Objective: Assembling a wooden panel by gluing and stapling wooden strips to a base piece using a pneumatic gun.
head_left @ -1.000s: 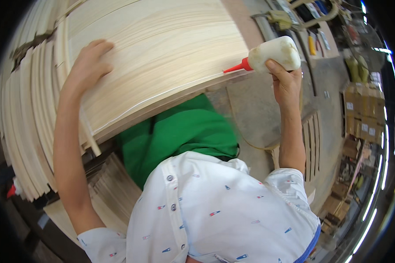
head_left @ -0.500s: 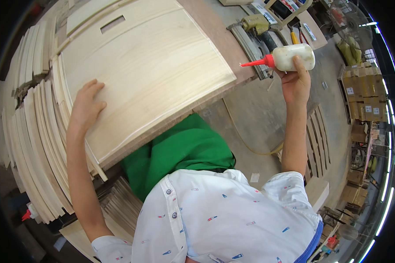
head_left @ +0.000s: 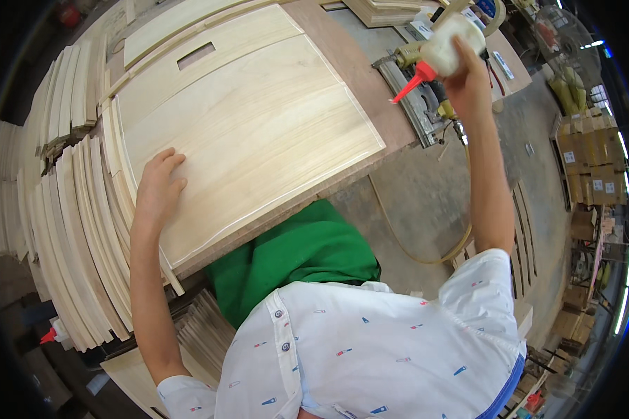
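My left hand (head_left: pixel 158 187) lies flat, fingers spread, on the left part of a large pale wooden panel (head_left: pixel 251 133) that rests on a brown workbench (head_left: pixel 356 63). A thin line of glue runs along the panel's near and right edges. My right hand (head_left: pixel 466 73) is raised off the panel's right side and grips a white glue bottle (head_left: pixel 446 43) whose red nozzle (head_left: pixel 407 89) points down and left. The bottle hangs over a power tool (head_left: pixel 419 91) at the bench's right end.
Stacks of curved pale wood strips (head_left: pixel 70 230) line the left side. A second panel with a slot (head_left: pixel 196 54) lies behind the main one. A hose (head_left: pixel 412 244) loops over the concrete floor. Cardboard boxes (head_left: pixel 594 174) stand at the right.
My right hand has lifted the glue bottle up and away to the right, off the panel's edge. My left hand stays on the panel. The view has shifted, showing more of the bench.
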The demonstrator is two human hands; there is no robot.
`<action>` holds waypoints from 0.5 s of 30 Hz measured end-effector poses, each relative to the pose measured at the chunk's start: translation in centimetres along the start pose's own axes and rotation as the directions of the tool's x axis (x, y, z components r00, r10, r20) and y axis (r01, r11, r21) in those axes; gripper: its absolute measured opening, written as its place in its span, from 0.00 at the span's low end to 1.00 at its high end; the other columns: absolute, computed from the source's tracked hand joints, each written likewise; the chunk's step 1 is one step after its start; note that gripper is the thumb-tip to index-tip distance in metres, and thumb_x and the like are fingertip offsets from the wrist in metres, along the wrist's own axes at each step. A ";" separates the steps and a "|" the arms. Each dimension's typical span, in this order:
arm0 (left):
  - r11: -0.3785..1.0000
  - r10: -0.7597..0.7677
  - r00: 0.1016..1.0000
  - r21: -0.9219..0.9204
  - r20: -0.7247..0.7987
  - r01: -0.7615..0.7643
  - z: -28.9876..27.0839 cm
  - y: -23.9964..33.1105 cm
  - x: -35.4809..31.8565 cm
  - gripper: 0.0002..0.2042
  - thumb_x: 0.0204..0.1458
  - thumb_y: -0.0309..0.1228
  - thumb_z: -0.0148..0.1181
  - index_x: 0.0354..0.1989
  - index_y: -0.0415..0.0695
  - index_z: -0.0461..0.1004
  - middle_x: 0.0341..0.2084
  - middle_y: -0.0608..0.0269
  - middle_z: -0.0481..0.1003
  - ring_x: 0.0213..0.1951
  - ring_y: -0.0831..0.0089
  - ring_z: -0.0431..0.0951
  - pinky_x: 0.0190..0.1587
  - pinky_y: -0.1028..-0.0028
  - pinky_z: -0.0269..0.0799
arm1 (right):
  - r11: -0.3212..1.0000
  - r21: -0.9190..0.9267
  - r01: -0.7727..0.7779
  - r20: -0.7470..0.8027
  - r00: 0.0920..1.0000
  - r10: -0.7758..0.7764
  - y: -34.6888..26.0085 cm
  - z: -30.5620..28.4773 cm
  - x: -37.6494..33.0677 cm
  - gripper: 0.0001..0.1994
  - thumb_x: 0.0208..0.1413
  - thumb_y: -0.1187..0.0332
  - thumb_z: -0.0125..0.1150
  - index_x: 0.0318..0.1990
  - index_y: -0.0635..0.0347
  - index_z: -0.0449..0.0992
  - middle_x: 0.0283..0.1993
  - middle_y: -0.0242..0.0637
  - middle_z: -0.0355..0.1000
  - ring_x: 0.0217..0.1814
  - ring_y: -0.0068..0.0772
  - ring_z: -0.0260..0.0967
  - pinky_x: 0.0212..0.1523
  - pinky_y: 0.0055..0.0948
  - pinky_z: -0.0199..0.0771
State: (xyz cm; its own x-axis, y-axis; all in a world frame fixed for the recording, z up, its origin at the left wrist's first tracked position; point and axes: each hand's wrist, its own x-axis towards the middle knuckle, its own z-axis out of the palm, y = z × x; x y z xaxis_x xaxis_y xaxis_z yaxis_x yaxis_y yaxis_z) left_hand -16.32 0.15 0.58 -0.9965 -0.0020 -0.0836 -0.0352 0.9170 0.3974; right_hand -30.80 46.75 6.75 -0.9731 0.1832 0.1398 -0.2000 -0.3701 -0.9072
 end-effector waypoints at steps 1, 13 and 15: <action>1.000 -0.005 1.000 0.005 -0.009 0.005 0.1 0.0 -0.2 0.21 0.45 0.21 0.60 0.51 0.38 0.72 0.59 0.52 0.65 0.62 0.57 0.62 0.64 0.66 0.57 | 0.973 -0.225 0.058 0.143 0.989 -0.026 -0.4 -0.2 2.5 0.24 0.56 0.64 0.61 0.58 0.61 0.63 0.53 0.41 0.71 0.50 0.38 0.73 0.44 0.37 0.77; 0.984 0.034 0.861 0.166 -0.508 0.059 -0.6 -2.8 -7.7 0.10 0.45 0.22 0.56 0.38 0.38 0.75 0.34 0.53 0.76 0.39 0.52 0.75 0.43 0.61 0.71 | -0.606 -0.450 0.656 0.289 0.749 0.596 8.3 3.2 19.4 0.20 0.32 0.67 0.74 0.36 0.60 0.76 0.41 0.49 0.76 0.47 0.51 0.73 0.45 0.46 0.73; 0.964 -0.061 0.824 0.182 -0.564 0.196 -1.9 -4.9 -10.4 0.10 0.45 0.23 0.57 0.38 0.39 0.75 0.36 0.53 0.76 0.40 0.52 0.75 0.45 0.61 0.71 | -0.551 -0.414 0.725 0.413 0.689 0.596 9.6 4.3 18.7 0.18 0.31 0.70 0.73 0.34 0.60 0.77 0.36 0.49 0.76 0.44 0.54 0.73 0.43 0.46 0.74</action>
State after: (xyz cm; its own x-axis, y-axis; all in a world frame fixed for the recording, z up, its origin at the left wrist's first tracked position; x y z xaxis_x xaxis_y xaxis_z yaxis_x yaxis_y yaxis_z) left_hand -5.98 -5.03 1.24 -0.8616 -0.2821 0.4220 -0.2150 0.9559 0.2002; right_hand -51.36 42.70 2.40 -0.8366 -0.4704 -0.2809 -0.5478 0.7133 0.4371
